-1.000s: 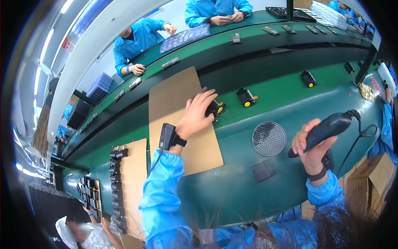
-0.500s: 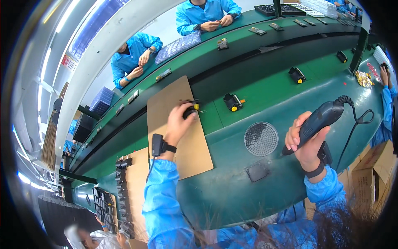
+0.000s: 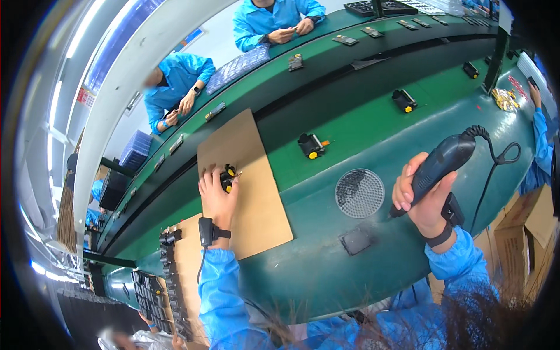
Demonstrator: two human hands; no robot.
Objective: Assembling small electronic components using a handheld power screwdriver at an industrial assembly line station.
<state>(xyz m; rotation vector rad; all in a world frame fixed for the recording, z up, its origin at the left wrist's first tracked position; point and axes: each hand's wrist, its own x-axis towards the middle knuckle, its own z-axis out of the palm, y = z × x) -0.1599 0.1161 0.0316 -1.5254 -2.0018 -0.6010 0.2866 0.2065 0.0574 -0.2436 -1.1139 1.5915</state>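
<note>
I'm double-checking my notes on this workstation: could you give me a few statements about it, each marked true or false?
1. The right hand holds a black corded tool. True.
2. The left hand is empty. False: it holds a black-and-yellow part.
3. The round dish lies on the cardboard sheet under the left hand. False: it rests on the green tabletop, right of the sheet.
4. The flat black square lies nearer the person than the dish. True.
</note>
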